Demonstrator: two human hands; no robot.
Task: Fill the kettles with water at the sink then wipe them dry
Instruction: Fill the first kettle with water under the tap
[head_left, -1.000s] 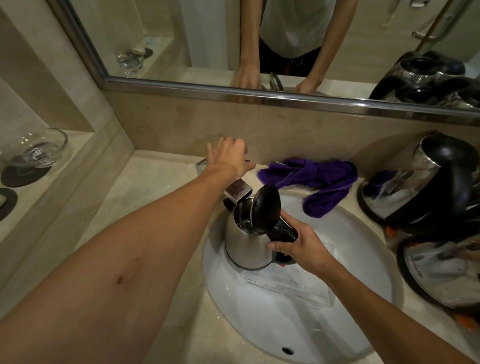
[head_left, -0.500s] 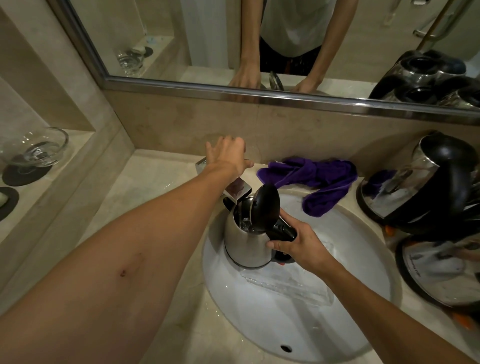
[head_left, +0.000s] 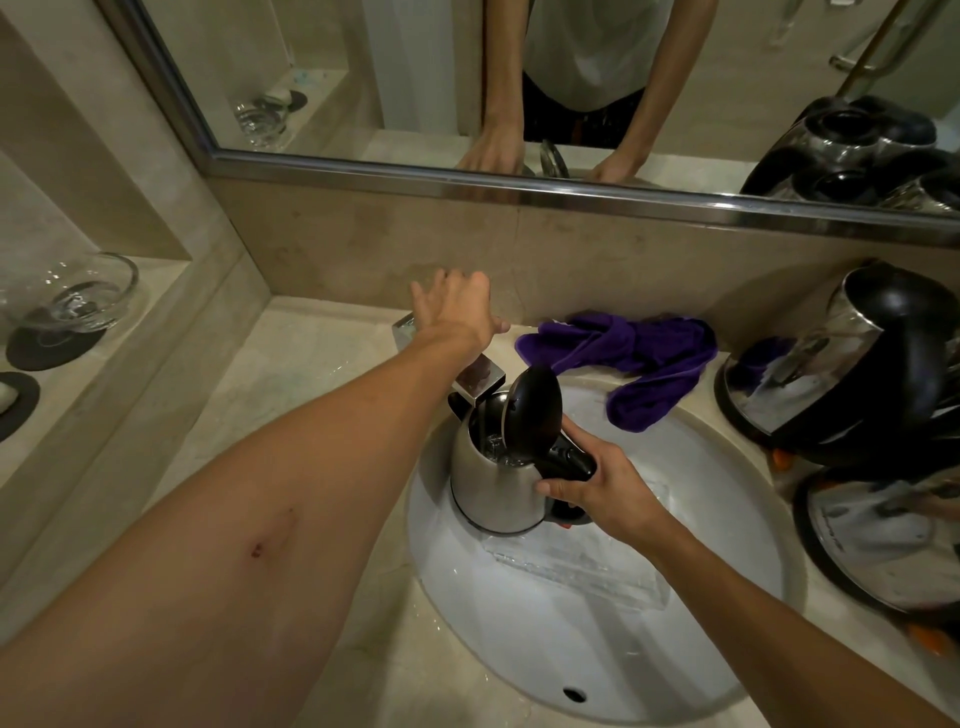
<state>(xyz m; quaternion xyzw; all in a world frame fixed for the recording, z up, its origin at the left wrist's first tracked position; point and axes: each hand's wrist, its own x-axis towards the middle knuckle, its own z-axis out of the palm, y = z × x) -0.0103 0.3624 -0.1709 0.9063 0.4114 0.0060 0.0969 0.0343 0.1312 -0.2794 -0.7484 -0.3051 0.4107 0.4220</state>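
Over round white sink (head_left: 727, 519), R hand (head_left: 610, 491) grip holds steel kettle (head_left: 493, 483); L hand (head_left: 457, 306) flat on tap (head_left: 478, 379).

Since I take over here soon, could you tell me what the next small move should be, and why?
Probably hold steady and let it fill: the kettle sits under the faucet spout with its lid up, the right hand grips the handle, and the left hand rests on the faucet lever, ready to shut it off.
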